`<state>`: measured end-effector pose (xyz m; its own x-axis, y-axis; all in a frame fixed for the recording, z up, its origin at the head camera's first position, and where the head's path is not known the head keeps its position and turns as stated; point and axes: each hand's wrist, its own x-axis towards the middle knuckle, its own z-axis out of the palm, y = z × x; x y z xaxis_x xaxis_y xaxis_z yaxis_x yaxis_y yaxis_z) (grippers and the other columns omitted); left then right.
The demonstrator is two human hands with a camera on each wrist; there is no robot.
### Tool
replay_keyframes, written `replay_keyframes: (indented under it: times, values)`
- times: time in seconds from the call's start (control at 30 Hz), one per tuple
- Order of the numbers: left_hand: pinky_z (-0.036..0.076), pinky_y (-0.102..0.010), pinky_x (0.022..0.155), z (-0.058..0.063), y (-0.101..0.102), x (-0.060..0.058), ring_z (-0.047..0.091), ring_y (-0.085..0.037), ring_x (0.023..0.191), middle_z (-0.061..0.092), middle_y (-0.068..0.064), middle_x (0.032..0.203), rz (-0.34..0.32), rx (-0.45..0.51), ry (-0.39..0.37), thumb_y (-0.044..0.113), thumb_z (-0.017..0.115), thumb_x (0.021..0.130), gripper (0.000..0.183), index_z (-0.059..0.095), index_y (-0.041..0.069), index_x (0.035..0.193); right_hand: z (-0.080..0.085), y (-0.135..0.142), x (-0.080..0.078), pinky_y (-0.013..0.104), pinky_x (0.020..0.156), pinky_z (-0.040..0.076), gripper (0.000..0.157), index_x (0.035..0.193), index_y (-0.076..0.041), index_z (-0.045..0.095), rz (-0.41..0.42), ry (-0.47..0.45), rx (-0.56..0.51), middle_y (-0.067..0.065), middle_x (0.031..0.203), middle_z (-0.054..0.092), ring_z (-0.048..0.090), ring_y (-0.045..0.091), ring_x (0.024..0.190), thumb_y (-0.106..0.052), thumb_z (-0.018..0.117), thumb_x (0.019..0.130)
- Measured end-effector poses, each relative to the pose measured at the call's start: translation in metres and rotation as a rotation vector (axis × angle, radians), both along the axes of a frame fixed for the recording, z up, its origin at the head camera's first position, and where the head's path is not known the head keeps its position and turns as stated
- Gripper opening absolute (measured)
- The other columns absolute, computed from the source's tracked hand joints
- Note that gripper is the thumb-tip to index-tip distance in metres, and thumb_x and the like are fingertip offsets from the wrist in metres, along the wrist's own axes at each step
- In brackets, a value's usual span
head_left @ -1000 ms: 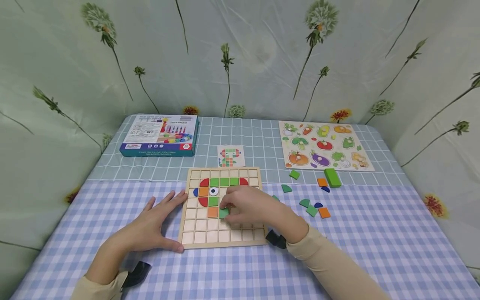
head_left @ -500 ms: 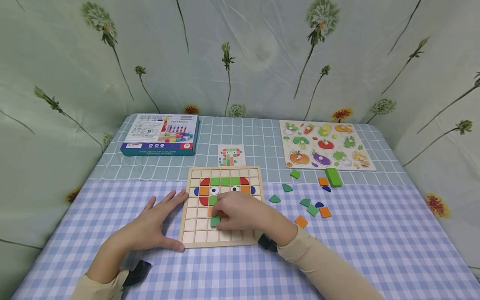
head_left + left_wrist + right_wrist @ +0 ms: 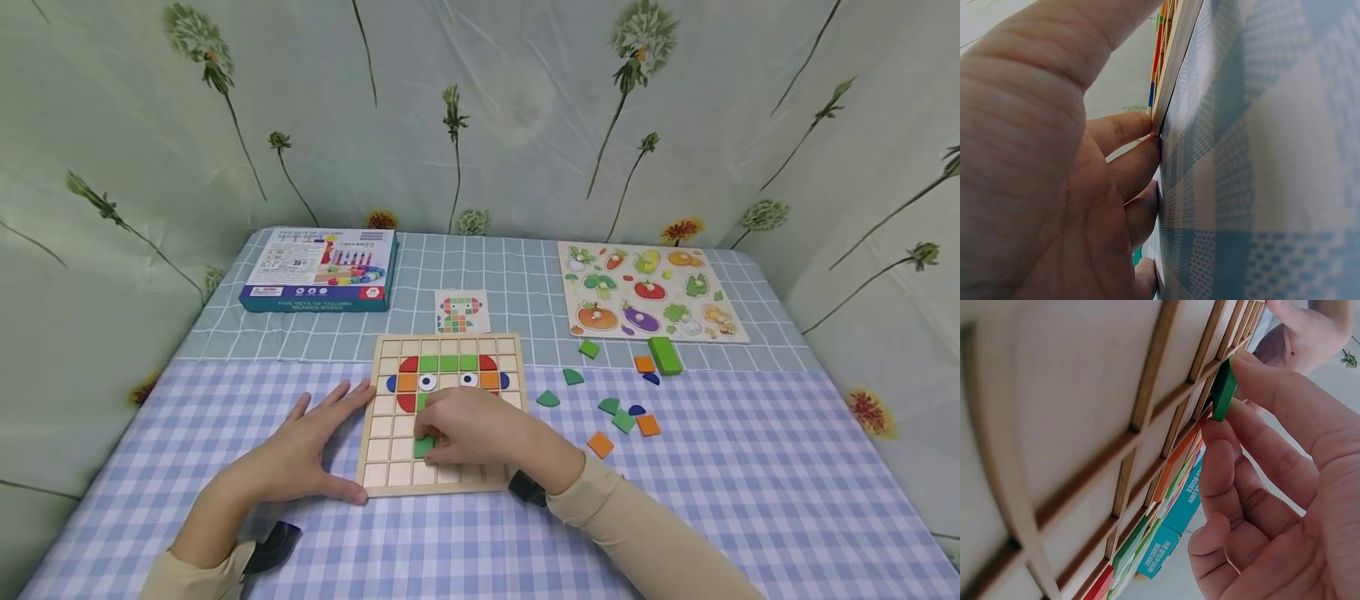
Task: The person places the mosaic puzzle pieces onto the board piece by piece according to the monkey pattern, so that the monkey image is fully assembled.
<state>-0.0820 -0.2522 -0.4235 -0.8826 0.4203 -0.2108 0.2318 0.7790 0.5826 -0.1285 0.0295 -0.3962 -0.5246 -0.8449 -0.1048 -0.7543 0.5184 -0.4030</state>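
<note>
A square green tile (image 3: 423, 448) is pinched between thumb and fingertips of my right hand (image 3: 480, 429), over a lower cell of the wooden grid board (image 3: 450, 491). In the right wrist view the green tile (image 3: 1224, 394) is tilted, one edge at the grid. Red, green, orange and blue tiles with two round eye pieces (image 3: 427, 382) fill cells in the board's upper half; my right hand hides some cells below. My left hand (image 3: 300, 454) lies at the board's left edge, fingers spread, with fingertips and thumb touching the frame.
A picture card (image 3: 462, 312) lies just behind the board. Loose green, orange and blue pieces (image 3: 623, 422) and a green block (image 3: 664, 356) are scattered to the right. A vegetable puzzle (image 3: 652, 292) lies at back right, a boxed toy (image 3: 318, 271) at back left.
My right hand has moved left and slightly toward me with the green tile, uncovering the right eye piece and nearby tiles. The left hand has stayed in place.
</note>
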Motion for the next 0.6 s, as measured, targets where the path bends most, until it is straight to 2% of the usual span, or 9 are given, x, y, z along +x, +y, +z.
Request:
replay_keyframes:
  times: [0.33,0.6]
  values:
    - [-0.002,-0.081,0.126,0.0003,0.0012,-0.0019,0.014,-0.047,0.167,0.026,-0.007,0.180,0.006,-0.005,-0.006,0.072,0.094,0.062,0.135,0.028,0.028,0.171,0.0005,-0.0021,-0.0010,0.014,0.072,0.046,0.015,0.105,-0.015,0.082,0.000,0.010,0.023,-0.006,0.092,0.070,0.054,0.004,0.081,-0.025,0.086,0.094]
    - [-0.001,-0.081,0.126,-0.0008,0.0008,-0.0010,0.015,-0.048,0.166,0.027,-0.008,0.180,0.005,-0.007,-0.004,0.072,0.094,0.061,0.136,0.029,0.026,0.171,-0.0013,-0.0035,-0.0011,0.014,0.070,0.044,0.016,0.105,-0.015,0.081,-0.007,-0.018,0.031,-0.006,0.089,0.067,0.053,0.004,0.080,-0.024,0.086,0.093]
